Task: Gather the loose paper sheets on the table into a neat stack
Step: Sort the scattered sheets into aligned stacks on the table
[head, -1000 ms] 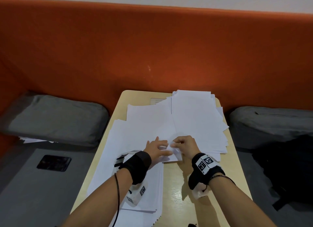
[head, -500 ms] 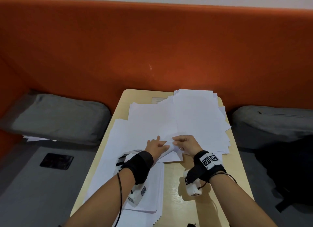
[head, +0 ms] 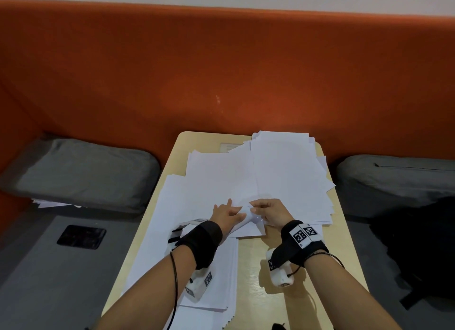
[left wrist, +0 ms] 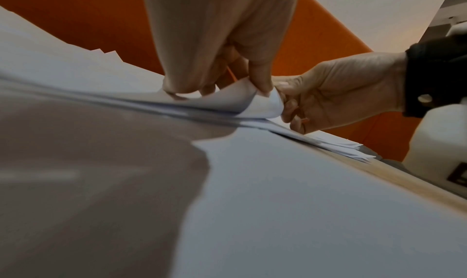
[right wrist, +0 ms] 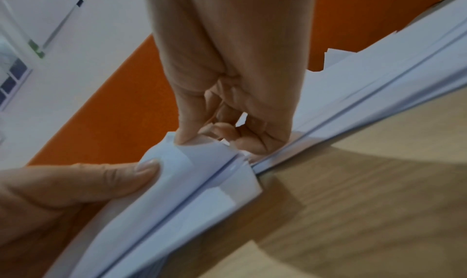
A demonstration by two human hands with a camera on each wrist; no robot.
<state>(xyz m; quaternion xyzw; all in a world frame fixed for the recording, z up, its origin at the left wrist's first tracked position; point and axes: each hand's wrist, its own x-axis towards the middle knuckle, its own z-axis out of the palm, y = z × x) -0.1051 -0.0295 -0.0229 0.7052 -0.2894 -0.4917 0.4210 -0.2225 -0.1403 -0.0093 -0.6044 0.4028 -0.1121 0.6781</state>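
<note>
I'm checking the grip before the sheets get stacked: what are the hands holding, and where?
Both hands pinch the curled near corner of a paper sheet: the left hand from the left, the right hand from the right.

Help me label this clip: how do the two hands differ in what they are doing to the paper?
The left hand lies mostly flat, fingers pointing forward, thumb curling a sheet corner; the right hand has its fingers curled, pinching that corner. The left wrist strap is plain black, the right's carries printed markers. Both meet at the same corner.
</note>
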